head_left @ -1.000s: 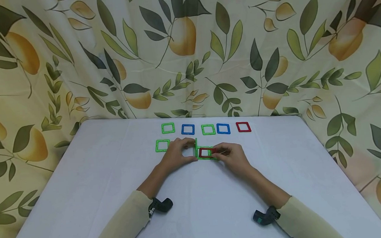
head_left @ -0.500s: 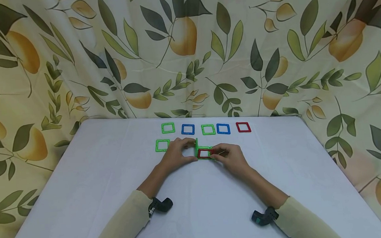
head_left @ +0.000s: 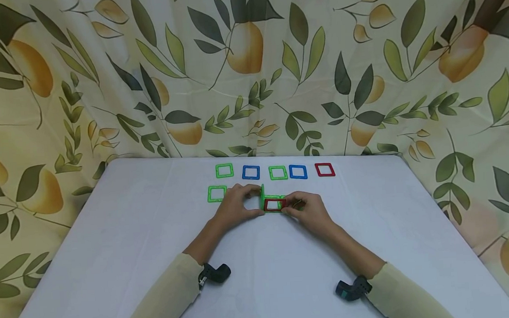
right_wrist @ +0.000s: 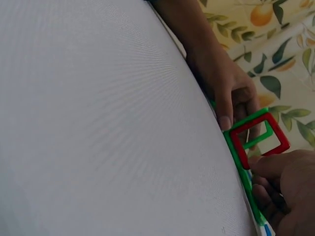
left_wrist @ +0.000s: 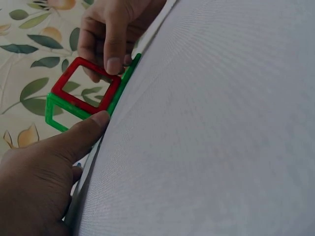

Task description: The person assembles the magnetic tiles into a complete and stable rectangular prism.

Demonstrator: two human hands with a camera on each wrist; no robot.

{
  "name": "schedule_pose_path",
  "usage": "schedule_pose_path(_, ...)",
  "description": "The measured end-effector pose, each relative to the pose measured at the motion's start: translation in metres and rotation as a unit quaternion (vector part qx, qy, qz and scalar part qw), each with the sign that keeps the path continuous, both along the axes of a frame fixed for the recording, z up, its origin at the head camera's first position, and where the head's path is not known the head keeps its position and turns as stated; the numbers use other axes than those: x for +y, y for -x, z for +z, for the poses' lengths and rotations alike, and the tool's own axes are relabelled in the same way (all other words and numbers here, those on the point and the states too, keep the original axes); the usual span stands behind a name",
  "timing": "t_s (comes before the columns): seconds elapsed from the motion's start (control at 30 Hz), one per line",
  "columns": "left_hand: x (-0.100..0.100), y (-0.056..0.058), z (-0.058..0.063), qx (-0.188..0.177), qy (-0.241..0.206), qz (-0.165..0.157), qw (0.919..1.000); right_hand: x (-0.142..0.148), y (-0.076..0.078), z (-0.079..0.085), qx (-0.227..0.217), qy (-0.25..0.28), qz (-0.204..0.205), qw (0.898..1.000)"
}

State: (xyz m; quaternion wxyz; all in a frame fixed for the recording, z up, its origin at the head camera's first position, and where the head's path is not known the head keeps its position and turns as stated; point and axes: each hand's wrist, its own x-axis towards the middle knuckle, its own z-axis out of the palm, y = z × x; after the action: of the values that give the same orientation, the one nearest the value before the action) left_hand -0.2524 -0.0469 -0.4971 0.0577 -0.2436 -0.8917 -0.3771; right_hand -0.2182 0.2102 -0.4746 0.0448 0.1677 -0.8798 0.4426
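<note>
Near the middle of the table, my left hand steadies an upright green square frame tile between thumb and fingers. Flat green tiling lies on the table at its foot; my right hand partly covers it, so I cannot tell how many tiles it holds. A red square frame tile stands upright along the near edge of this green base, its left side against or very close to the upright green tile. My right hand pinches the red tile at its right side, the thumb on the near face.
Behind the hands lies a row of loose square tiles: green, blue, green, blue and red. Another green tile lies just left of my left hand. A patterned curtain hangs behind the white table.
My right hand has shifted slightly left with the red tile, bringing it up to the upright green tile and down at the base's near edge. My left hand has stayed put.
</note>
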Motion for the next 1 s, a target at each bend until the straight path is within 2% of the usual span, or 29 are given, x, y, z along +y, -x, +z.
schedule_pose_path(0.37, 0.0, -0.0009, -0.0009, -0.004, 0.0, 0.0, 1.0, 0.0001, 0.001, -0.004, 0.004, 0.003, 0.0, 1.0)
schedule_pose_path(1.0, 0.0008, -0.0008, -0.0015, 0.0, -0.004, 0.003, 1.0, 0.0029, 0.0013, 0.0009, 0.004, 0.001, 0.007, 1.0)
